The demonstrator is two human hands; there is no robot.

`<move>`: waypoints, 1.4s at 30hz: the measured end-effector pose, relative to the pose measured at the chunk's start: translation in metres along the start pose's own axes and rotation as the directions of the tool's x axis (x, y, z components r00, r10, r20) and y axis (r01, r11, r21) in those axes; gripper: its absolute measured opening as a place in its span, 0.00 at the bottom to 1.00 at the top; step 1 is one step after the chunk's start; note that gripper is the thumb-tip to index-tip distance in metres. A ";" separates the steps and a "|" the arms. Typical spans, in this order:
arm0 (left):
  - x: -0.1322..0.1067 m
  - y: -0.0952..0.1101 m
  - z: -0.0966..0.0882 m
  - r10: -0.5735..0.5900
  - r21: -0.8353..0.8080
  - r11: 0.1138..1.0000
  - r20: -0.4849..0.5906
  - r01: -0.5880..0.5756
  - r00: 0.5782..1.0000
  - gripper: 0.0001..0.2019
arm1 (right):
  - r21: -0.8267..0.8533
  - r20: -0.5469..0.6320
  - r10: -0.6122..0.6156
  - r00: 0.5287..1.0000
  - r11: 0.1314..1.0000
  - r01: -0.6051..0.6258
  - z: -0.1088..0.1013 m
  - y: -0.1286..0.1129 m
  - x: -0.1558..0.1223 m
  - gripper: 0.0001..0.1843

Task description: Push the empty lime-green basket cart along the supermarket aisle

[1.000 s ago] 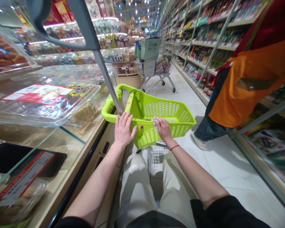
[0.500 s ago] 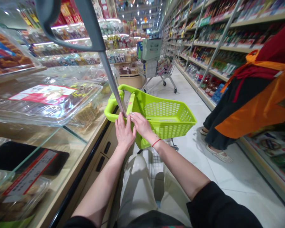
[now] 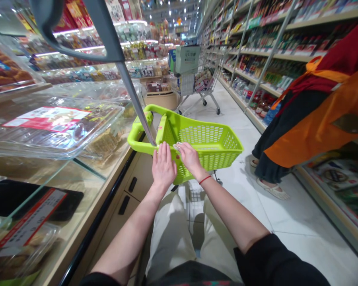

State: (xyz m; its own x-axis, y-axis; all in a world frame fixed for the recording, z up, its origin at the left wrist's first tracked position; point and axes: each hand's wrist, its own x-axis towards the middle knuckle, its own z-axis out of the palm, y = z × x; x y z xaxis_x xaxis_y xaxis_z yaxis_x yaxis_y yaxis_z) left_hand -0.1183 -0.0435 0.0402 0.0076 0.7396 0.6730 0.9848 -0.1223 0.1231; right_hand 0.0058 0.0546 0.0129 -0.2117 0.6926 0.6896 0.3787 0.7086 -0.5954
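Observation:
A lime-green plastic shopping basket (image 3: 217, 157) on wheels stands in front of me, its grey pull handle (image 3: 130, 90) rising up to the left. My left hand (image 3: 163, 169) lies flat on the basket's near rim with the fingers stretched out, just beside the foot of the handle. My right hand (image 3: 191, 159) rests on the same rim right next to it, with its fingers pressed on a small white wad (image 3: 177, 146) that I cannot identify. The basket looks empty inside.
A glass display counter (image 3: 56, 127) with packed food trays runs close along my left. A person in an orange apron (image 3: 316, 115) stands at the right by the stocked shelves (image 3: 271, 43). A loaded metal trolley (image 3: 193, 79) is parked further down the white-tiled aisle.
My right hand slid left along the rim to the handle's foot, then a little back to the right. My left hand shifted slightly right. The person in the apron turned and bent forward.

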 end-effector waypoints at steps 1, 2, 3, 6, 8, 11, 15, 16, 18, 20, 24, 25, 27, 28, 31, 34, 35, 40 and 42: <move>0.002 0.003 0.001 0.024 -0.007 1.000 0.026 -0.024 0.999 0.36 | 0.010 -0.003 0.001 1.000 1.000 -0.001 0.002 -0.002 0.002 0.16; 0.004 0.005 0.002 0.020 -0.012 1.000 0.035 -0.019 0.999 0.35 | 0.023 -0.001 -0.002 1.000 1.000 0.002 0.004 -0.006 0.005 0.16; 0.006 0.006 0.003 0.016 -0.012 1.000 0.040 -0.015 0.999 0.35 | 0.040 0.009 -0.010 1.000 0.999 0.009 0.006 -0.010 0.007 0.17; 0.011 0.002 0.007 0.014 -0.013 1.000 0.037 -0.014 0.999 0.33 | 0.087 0.057 -0.040 0.998 0.996 0.035 0.013 -0.024 0.013 0.18; 0.012 -0.002 0.010 0.018 -0.014 1.000 0.026 -0.018 0.999 0.33 | 0.097 0.080 -0.055 0.995 0.994 0.047 0.016 -0.030 0.013 0.19; 0.010 -0.005 0.014 0.018 -0.017 1.000 0.011 -0.018 1.000 0.33 | 0.090 0.090 -0.054 0.994 0.995 0.046 0.014 -0.027 0.007 0.20; 0.010 -0.007 0.014 0.007 -0.034 0.999 0.021 -0.007 1.000 0.35 | 0.060 0.070 -0.020 0.997 0.998 0.016 -0.001 -0.002 -0.007 0.21; 0.010 -0.008 0.013 0.005 -0.038 0.999 0.029 -0.004 1.000 0.36 | 0.043 0.064 -0.005 0.998 0.999 0.002 -0.008 0.006 -0.011 0.22; 0.011 -0.008 0.012 0.006 -0.037 0.999 0.041 -0.005 0.999 0.36 | -0.003 0.050 0.035 0.998 0.999 -0.035 -0.020 0.021 -0.018 0.22; 0.011 -0.009 0.011 0.014 -0.026 1.000 0.052 -0.013 0.999 0.35 | -0.048 0.031 0.078 0.996 0.996 -0.076 -0.029 0.031 -0.022 0.22; 0.011 -0.009 0.012 0.020 -0.031 0.999 0.062 -0.019 0.998 0.34 | -0.048 0.011 0.095 0.995 0.994 -0.095 -0.024 0.028 -0.017 0.19; 0.011 -0.008 0.012 0.015 -0.035 0.999 0.066 -0.012 0.998 0.34 | -0.034 0.014 0.083 0.996 0.996 -0.083 -0.018 0.023 -0.013 0.19; 0.011 -0.008 0.013 0.004 -0.028 1.000 0.080 -0.001 0.997 0.33 | -0.006 0.032 0.055 0.998 0.998 -0.055 -0.002 0.009 -0.004 0.19; 0.011 -0.008 0.012 0.000 -0.018 1.000 0.088 0.002 0.996 0.33 | 0.007 0.045 0.045 0.998 0.999 -0.045 0.005 0.000 0.001 0.19; 0.012 -0.007 0.011 -0.009 0.011 1.000 0.107 0.008 0.994 0.32 | 0.030 0.079 0.033 0.996 0.999 -0.035 0.023 -0.021 0.014 0.20; 0.012 -0.007 0.011 -0.022 0.024 1.000 0.108 0.020 0.994 0.31 | 0.035 0.101 0.028 0.995 0.999 -0.032 0.027 -0.032 0.016 0.21; 0.012 -0.007 0.011 -0.024 0.028 0.999 0.107 0.022 0.994 0.31 | 0.035 0.109 0.027 0.994 0.999 -0.030 0.026 -0.031 0.015 0.21; 0.011 -0.007 0.012 -0.026 0.039 0.999 0.096 0.022 0.995 0.32 | -0.017 0.090 0.013 0.996 1.000 -0.012 0.007 -0.007 -0.003 0.22; 0.010 -0.006 0.012 -0.022 0.044 0.999 0.091 0.018 0.996 0.33 | -0.059 0.063 0.038 0.997 0.998 -0.035 -0.007 0.010 -0.013 0.23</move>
State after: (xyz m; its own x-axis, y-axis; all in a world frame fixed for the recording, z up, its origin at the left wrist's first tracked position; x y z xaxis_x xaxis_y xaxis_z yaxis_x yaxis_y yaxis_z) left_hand -0.1224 -0.0270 0.0375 0.0019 0.7991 0.6012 0.9915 -0.0797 0.1028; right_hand 0.0183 0.0517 0.0013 -0.2533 0.7264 0.6389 0.4381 0.6749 -0.5938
